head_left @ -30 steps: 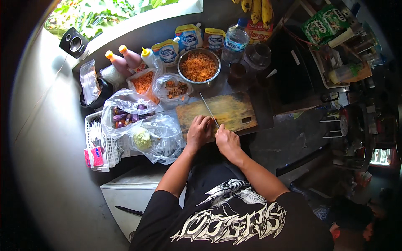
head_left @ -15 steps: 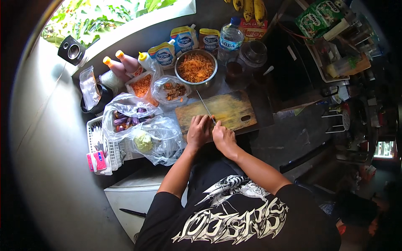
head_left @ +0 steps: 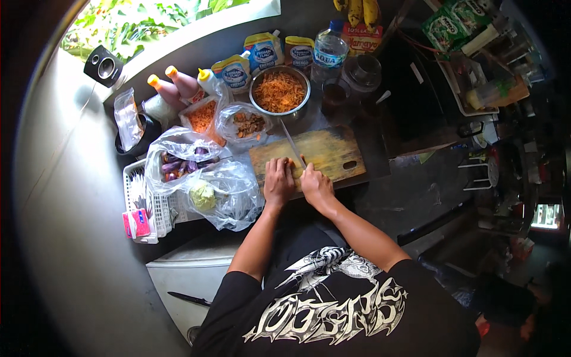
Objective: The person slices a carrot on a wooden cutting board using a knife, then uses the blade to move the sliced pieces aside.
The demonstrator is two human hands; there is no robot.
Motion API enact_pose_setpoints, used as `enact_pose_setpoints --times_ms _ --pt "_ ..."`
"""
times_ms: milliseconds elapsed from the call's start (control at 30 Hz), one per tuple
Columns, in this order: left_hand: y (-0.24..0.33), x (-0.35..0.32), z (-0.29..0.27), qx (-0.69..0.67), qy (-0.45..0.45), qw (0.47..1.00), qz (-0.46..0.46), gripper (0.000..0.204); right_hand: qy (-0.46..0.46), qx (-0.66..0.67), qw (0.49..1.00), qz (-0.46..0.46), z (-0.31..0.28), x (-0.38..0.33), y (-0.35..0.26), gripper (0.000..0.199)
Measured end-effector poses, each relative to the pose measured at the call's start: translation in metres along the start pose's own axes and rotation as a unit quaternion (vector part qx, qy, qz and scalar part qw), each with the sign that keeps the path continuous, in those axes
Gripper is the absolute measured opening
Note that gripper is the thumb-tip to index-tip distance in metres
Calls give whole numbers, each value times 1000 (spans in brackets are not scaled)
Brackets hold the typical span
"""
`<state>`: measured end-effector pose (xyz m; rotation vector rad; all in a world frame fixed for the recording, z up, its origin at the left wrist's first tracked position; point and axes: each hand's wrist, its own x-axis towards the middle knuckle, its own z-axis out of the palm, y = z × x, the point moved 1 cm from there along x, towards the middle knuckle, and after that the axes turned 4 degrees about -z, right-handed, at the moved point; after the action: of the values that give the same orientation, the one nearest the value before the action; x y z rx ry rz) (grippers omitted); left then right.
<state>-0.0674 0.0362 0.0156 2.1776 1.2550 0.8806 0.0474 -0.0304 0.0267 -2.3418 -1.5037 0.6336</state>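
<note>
My right hand (head_left: 317, 184) is closed round the handle of a knife (head_left: 292, 143), its long blade pointing away from me and slightly left across a worn wooden cutting board (head_left: 327, 146). On the board's left part, the curled fingers of my left hand (head_left: 279, 182) press down on a small orange piece of food (head_left: 291, 160), mostly hidden under them. The blade lies just right of those fingers. Beyond the board stands a metal bowl (head_left: 280, 111) of shredded orange food (head_left: 278, 91). Left of that bowl, an open plastic bag (head_left: 227, 127) holds brown-orange chopped pieces (head_left: 250, 124).
Left of the board lie plastic bags with purple eggplants (head_left: 184, 165) and a pale green cabbage (head_left: 203, 195). A white basket (head_left: 163, 215) sits at the left edge. Sauce bottles (head_left: 183, 83), pouches (head_left: 263, 52) and a water bottle (head_left: 329, 56) line the back.
My right hand has shifted slightly right with the knife, and the gap between my hands has widened. The blade's flat side shows more now. My left hand has moved a little left.
</note>
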Motion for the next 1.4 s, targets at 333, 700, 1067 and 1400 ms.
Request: enact_pose_setpoints --times_ms 333,700,1067,1400 --pt "-8 -3 -1 52 24 998 35 20 24 79 996 -21 -29 -22 10 28" --pt "4 10 17 91 -61 986 126 25 67 114 991 35 -26 -24 53 28" --pt "-1 2 9 22 -29 996 87 15 39 128 991 23 -29 -24 32 29" --pt "0 3 6 34 -32 994 94 19 19 85 996 8 -35 -24 8 30"
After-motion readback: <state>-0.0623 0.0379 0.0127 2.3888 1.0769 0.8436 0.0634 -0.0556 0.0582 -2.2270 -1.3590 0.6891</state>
